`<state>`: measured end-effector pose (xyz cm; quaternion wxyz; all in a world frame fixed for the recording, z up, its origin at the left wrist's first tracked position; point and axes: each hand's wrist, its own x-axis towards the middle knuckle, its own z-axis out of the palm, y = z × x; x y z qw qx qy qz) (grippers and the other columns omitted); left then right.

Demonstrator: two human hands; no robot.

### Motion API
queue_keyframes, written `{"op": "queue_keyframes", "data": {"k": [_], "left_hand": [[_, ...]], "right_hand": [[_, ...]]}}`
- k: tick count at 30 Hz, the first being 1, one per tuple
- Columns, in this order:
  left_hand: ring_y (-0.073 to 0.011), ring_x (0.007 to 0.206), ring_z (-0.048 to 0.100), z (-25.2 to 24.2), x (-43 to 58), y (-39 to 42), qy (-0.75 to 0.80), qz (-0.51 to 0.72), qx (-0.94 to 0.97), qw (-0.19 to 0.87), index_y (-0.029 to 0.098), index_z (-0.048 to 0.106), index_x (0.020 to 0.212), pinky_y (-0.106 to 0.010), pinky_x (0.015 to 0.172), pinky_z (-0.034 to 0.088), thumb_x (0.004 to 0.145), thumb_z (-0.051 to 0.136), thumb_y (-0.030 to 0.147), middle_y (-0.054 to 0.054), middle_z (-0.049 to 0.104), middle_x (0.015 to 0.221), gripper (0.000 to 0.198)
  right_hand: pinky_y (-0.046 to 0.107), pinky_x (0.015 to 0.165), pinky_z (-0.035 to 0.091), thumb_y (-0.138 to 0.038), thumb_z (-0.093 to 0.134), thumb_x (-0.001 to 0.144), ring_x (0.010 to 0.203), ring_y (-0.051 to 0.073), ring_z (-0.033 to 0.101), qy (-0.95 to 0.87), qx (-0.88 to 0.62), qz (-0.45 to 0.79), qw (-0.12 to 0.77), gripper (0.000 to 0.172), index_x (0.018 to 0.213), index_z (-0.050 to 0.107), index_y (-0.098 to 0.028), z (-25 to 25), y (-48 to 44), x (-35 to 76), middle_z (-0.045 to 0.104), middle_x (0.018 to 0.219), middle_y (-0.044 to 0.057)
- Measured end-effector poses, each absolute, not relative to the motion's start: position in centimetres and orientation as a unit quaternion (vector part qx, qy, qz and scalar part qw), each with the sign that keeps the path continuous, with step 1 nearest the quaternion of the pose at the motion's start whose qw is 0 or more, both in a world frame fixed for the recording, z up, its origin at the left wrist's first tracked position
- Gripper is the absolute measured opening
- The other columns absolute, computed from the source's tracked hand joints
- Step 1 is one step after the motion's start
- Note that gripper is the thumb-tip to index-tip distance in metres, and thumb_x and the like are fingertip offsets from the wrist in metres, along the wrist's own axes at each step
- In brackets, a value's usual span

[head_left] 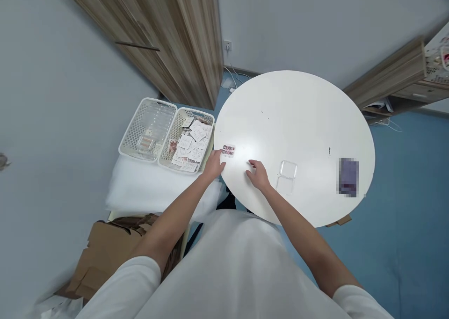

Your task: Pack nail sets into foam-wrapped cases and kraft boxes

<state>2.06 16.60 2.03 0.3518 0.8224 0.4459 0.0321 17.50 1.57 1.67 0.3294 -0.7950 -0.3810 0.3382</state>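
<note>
- Brown cardboard (108, 253): near left, stacked or folded, below the baskets.
- White sheeting (140, 183): left, directly on the near side of the baskets.
- Left basket (131, 141): white, perforated, holds clear plastic cases (159, 122).
- Wood-grain cabinet (189, 43): far left, beyond the baskets.
- Right basket (178, 127): against the left one, loose pile of mostly white cards (192, 143) inside.
- Left hand (213, 165): over the table's left edge, index fingertip at the left edge of the printed card. Thumb and index parted, not closed on it; the other fingers I can't make out.
- Printed card (228, 151): flat at the left end of the table, two rows of dark red/pink ovals.
- Right hand (259, 175): right of the card, well apart from it. Fingers loosely curled, thumb and index spread, nothing gripped.
- Clear case (286, 176): right of the right hand, opened out flat, two halves.
- White round table (298, 118): under the card, clear case and purple item.
- Purple item (348, 176): right side of table, pixelated, can't identify.
- Wooden shelf unit (389, 76): far right, by the wall.
</note>
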Motion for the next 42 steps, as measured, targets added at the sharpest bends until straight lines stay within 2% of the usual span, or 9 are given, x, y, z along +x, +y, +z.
{"op": "queue_keyframes", "data": {"k": [7, 12, 16, 22, 27, 35, 42], "left_hand": [[-0.0266, 0.102, 0.051, 1.3, 3.7, 20.9, 0.404, -0.062, 0.846, 0.342, 0.016, 0.031, 0.132, -0.033, 0.082, 0.042, 0.066, 0.063, 0.014, -0.013, 0.044, 0.115, 0.073], [-0.0227, 0.096, 0.052, 0.2, 4.0, 21.1, 0.395, -0.054, 0.839, 0.37, 0.019, 0.034, 0.131, -0.031, 0.08, 0.042, 0.068, 0.058, 0.011, -0.009, 0.045, 0.109, 0.067], [-0.0215, 0.095, 0.051, -0.1, 3.9, 21.1, 0.387, -0.039, 0.834, 0.392, 0.018, 0.037, 0.128, -0.032, 0.082, 0.042, 0.068, 0.058, 0.009, -0.009, 0.046, 0.108, 0.064], [-0.0184, 0.084, 0.053, -0.3, 3.3, 21.0, 0.378, -0.017, 0.826, 0.418, 0.02, 0.037, 0.127, -0.031, 0.076, 0.045, 0.071, 0.057, 0.012, -0.008, 0.046, 0.109, 0.06], [-0.014, 0.073, 0.051, -0.6, 3.0, 20.8, 0.373, -0.008, 0.829, 0.417, 0.02, 0.034, 0.13, -0.031, 0.074, 0.045, 0.07, 0.057, 0.011, -0.008, 0.046, 0.111, 0.065], [-0.0142, 0.075, 0.051, 0.8, 3.6, 19.1, 0.344, 0.026, 0.842, 0.414, 0.017, 0.033, 0.131, -0.03, 0.075, 0.044, 0.07, 0.059, 0.013, -0.006, 0.046, 0.103, 0.066], [-0.0133, 0.073, 0.05, 2.5, 5.5, 13.7, 0.301, 0.051, 0.854, 0.421, 0.018, 0.032, 0.131, -0.03, 0.075, 0.045, 0.071, 0.059, 0.015, -0.005, 0.048, 0.1, 0.065]], "right_hand": [[0.042, 0.09, 0.038, -0.022, 0.055, 0.07, 0.106, 0.025, 0.043, -0.426, -0.805, 0.313, 0.269, 0.05, 0.119, 0.044, -0.023, -0.2, 8.2, 16.4, 0.046, 0.114, 0.008], [0.045, 0.089, 0.036, -0.023, 0.058, 0.069, 0.106, 0.027, 0.042, -0.404, -0.833, 0.309, 0.22, 0.061, 0.126, 0.036, -0.025, -0.9, 10.7, 15.7, 0.043, 0.113, 0.009], [0.046, 0.087, 0.035, -0.019, 0.057, 0.069, 0.105, 0.028, 0.042, -0.391, -0.849, 0.298, 0.192, 0.061, 0.126, 0.036, -0.025, -1.1, 11.2, 15.4, 0.043, 0.111, 0.009], [0.047, 0.088, 0.034, -0.019, 0.056, 0.07, 0.106, 0.028, 0.042, -0.387, -0.849, 0.3, 0.2, 0.058, 0.125, 0.037, -0.025, -1.4, 11.0, 15.4, 0.043, 0.113, 0.009], [0.047, 0.088, 0.035, -0.018, 0.055, 0.07, 0.103, 0.028, 0.044, -0.391, -0.843, 0.299, 0.218, 0.057, 0.124, 0.039, -0.024, -1.3, 10.9, 15.5, 0.048, 0.109, 0.008], [0.042, 0.091, 0.039, -0.019, 0.056, 0.07, 0.103, 0.023, 0.045, -0.422, -0.789, 0.337, 0.293, 0.071, 0.135, 0.027, -0.022, 0.1, 8.1, 17.0, 0.043, 0.113, 0.009], [0.041, 0.094, 0.038, -0.019, 0.052, 0.074, 0.108, 0.023, 0.042, -0.43, -0.791, 0.302, 0.314, 0.067, 0.136, 0.026, -0.025, 2.2, 1.1, 18.8, 0.042, 0.114, 0.008]]}}
